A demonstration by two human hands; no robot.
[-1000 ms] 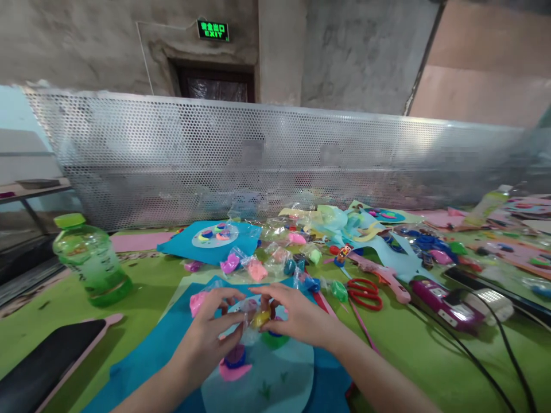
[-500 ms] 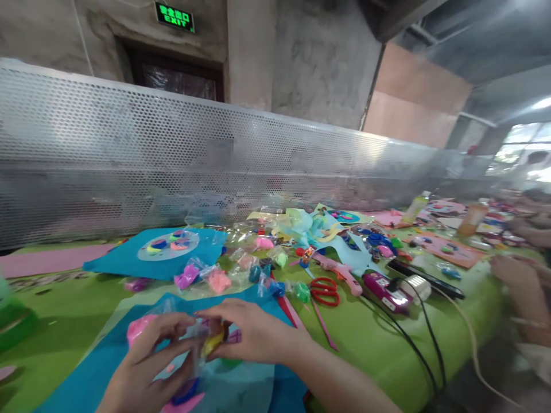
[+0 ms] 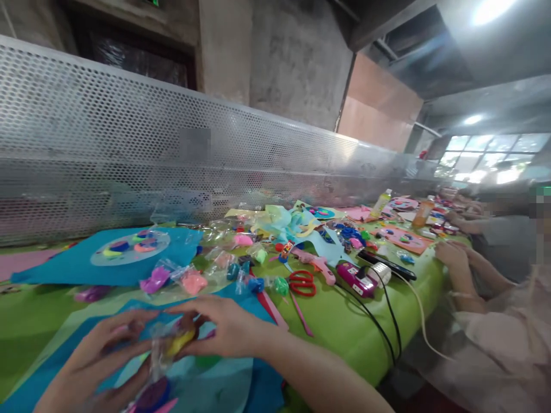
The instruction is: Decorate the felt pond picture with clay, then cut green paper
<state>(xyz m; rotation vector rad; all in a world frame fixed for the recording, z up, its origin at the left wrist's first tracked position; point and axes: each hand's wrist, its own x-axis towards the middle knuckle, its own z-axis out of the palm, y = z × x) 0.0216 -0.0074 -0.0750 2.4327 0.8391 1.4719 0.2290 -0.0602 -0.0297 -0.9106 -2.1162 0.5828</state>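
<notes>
Both of my hands meet low at the left over a blue felt sheet point(image 3: 253, 384). My left hand point(image 3: 92, 361) and my right hand point(image 3: 224, 330) pinch a small clear plastic bag holding a lump of yellow clay point(image 3: 178, 342). The fingers of both are closed on the bag. A purple and pink clay piece point(image 3: 152, 396) lies on the felt just below them.
Small bags of coloured clay point(image 3: 191, 281), red scissors point(image 3: 301, 282), a pink glue gun point(image 3: 316, 265), a purple device point(image 3: 357, 278) with black cables and a second blue felt sheet point(image 3: 64, 269) litter the green table point(image 3: 344, 327). A perforated metal screen point(image 3: 172, 149) runs behind. Other people work at the right.
The view has swung to the right, bringing the neighbours into sight and the green bottle out of frame. My hands stay together on the bagged yellow clay.
</notes>
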